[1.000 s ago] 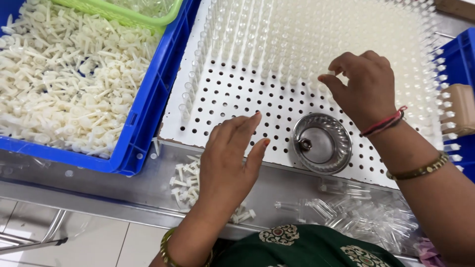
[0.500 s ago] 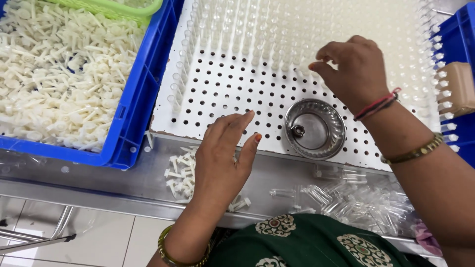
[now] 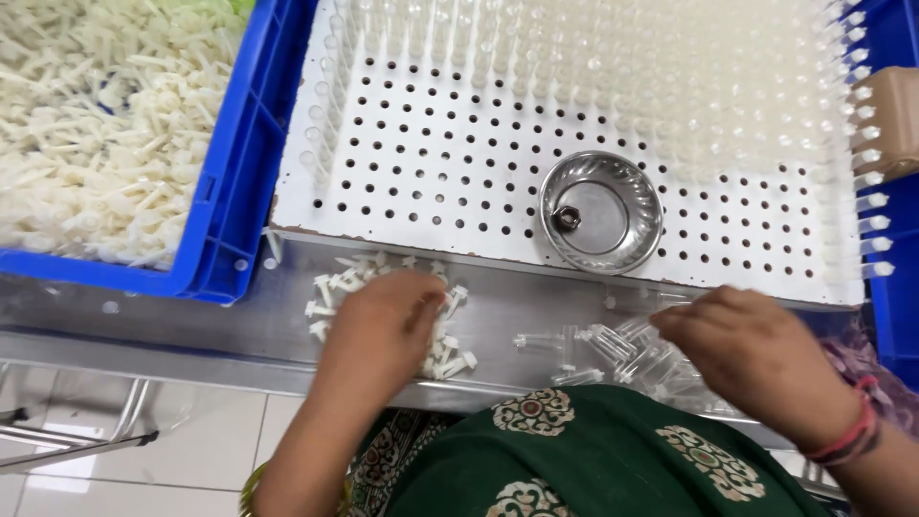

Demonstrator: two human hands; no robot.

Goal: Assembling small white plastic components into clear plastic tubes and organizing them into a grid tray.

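Head view looks straight down on a white perforated board [image 3: 459,182] lying on a steel bench [image 3: 172,325]; everything else sits around that board. Left of the board stands a blue plastic crate [image 3: 239,191] heaped with small white plastic fittings [image 3: 96,124]. At the board's right edge a second blue crate [image 3: 895,306] shows as a strip, with a tan box-shaped item [image 3: 895,120] at the upper right; no label on it can be made out. The far half of the board is filled with upright clear plastic tubes [image 3: 613,67], while the near rows are bare holes. A round steel bowl [image 3: 600,212] rests on the board near its front edge, with one small dark part inside.

Just in front of the board, on the bench, lies a small pile of white fittings [image 3: 335,282]. The left hand [image 3: 383,325] lies palm down over this pile, fingers curled onto the pieces; whether it has any gripped I cannot tell. To the right of that pile, also in front of the board, is a loose pile of clear tubes [image 3: 622,349], transparent and short. The right hand [image 3: 756,354] is on them, fingertips bent down among the tubes; its hold is hidden too.
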